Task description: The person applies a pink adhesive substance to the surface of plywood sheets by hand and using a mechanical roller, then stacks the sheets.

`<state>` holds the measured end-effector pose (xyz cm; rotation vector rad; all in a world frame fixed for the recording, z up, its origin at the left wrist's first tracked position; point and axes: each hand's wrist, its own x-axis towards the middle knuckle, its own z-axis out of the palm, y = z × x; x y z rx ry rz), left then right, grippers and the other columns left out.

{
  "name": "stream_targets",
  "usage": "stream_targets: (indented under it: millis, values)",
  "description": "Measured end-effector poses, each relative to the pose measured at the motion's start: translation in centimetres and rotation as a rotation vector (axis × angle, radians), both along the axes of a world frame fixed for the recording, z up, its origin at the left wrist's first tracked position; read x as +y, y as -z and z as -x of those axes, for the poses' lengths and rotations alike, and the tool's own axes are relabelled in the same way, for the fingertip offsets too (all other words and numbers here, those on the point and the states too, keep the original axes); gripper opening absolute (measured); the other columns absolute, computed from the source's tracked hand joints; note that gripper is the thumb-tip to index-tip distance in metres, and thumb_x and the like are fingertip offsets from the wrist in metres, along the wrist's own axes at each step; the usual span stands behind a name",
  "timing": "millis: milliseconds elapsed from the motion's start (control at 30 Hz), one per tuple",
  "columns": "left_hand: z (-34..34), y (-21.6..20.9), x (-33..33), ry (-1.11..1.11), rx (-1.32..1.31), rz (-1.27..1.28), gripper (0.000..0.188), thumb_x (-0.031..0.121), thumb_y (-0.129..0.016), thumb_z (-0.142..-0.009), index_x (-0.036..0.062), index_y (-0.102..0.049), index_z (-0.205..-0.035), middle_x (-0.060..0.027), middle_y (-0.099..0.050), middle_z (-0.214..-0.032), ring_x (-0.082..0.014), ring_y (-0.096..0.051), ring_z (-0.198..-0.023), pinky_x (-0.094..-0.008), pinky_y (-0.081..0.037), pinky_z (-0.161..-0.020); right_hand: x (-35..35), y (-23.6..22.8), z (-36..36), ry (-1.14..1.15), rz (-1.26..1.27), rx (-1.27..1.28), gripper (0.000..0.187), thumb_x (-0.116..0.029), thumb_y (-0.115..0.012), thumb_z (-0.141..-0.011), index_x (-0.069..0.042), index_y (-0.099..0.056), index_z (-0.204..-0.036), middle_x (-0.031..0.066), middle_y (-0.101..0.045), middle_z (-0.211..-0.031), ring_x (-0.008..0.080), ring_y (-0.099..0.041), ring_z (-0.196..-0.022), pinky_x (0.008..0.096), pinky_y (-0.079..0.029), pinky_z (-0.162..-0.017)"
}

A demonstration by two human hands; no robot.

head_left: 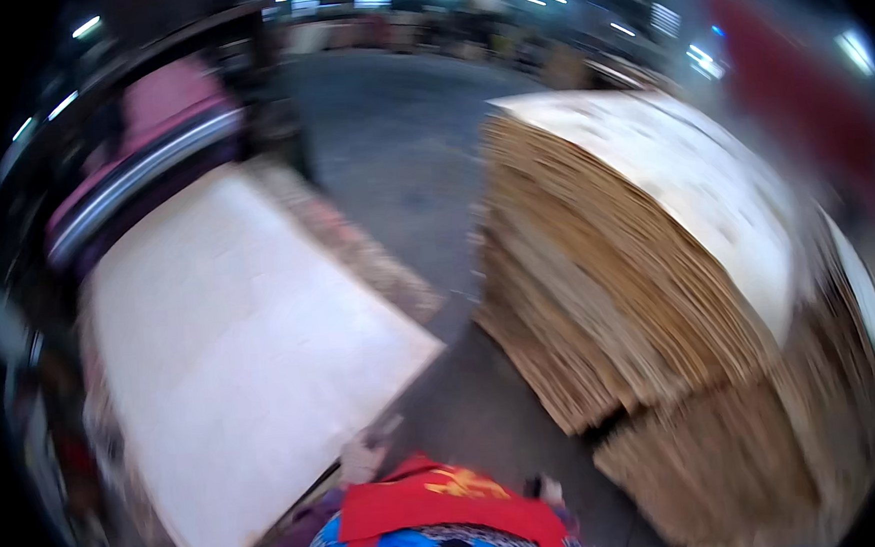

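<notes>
The pale sheet point(261, 334) was spread at left, just beside the left hand point(364, 458). The right hand point(547, 489) was blurred; whether either hand's fingers were wide or narrow could not be told.

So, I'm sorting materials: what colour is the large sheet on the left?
The large sheet is pale, nearly white, best seen in the head view.

No legible text is being shown; on the red apron point(392, 512), a yellow mark point(467, 483) is being displayed, too blurred to be read as lettering.
</notes>
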<state>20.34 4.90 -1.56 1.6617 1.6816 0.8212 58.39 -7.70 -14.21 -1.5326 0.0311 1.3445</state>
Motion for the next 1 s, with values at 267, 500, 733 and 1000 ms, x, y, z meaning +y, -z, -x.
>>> stream_targets:
  millis: [267, 500, 733, 1000]
  values:
    - [7.2, -2.4, 0.4, 0.308, 0.798, -0.248, 0.081, 0.034, -0.066, -0.066, 0.0043, -0.027, -0.131, -0.0170, -0.027, -0.136, -0.0317, -0.021, -0.129, -0.0496, -0.016, -0.104, 6.4, -2.4, 8.3, -0.225, -0.025, -0.004, 0.024, -0.024, -0.048, -0.084, -0.002, -0.056, -0.079, 0.0127, -0.059, -0.080, 0.0254, -0.058, -0.068, 0.0357, -0.048, -0.058]
    - [7.6, 0.5, -0.3, 0.146, 0.837, -0.270, 0.072, 0.023, -0.061, -0.071, 0.0030, -0.028, -0.131, -0.0158, -0.026, -0.137, -0.0308, -0.020, -0.129, -0.0495, -0.014, -0.104, 6.9, -4.0, 11.0, -0.325, -0.044, -0.066, 0.023, -0.023, -0.047, -0.084, -0.002, -0.055, -0.078, 0.0122, -0.058, -0.078, 0.0257, -0.057, -0.068, 0.0363, -0.048, -0.059]
    - [7.7, 1.2, -1.6, 0.148, 0.805, -0.263, 0.067, 0.029, -0.059, -0.074, -0.0002, -0.032, -0.128, -0.0148, -0.030, -0.134, -0.0305, -0.025, -0.127, -0.0467, -0.019, -0.103, 3.5, -4.0, 9.5, -0.303, -0.051, -0.100, 0.022, -0.023, -0.047, -0.084, -0.003, -0.054, -0.077, 0.0117, -0.056, -0.076, 0.0260, -0.055, -0.068, 0.0368, -0.047, -0.061]
    - [8.5, 0.6, -1.6, 0.165, 0.802, -0.303, 0.067, 0.036, -0.060, -0.073, -0.0018, -0.038, -0.123, -0.0163, -0.035, -0.131, -0.0302, -0.029, -0.124, -0.0453, -0.023, -0.101, -1.9, -3.2, 5.6, -0.316, -0.049, -0.154, 0.022, -0.022, -0.047, -0.084, -0.003, -0.053, -0.075, 0.0111, -0.055, -0.073, 0.0263, -0.053, -0.068, 0.0374, -0.046, -0.063]
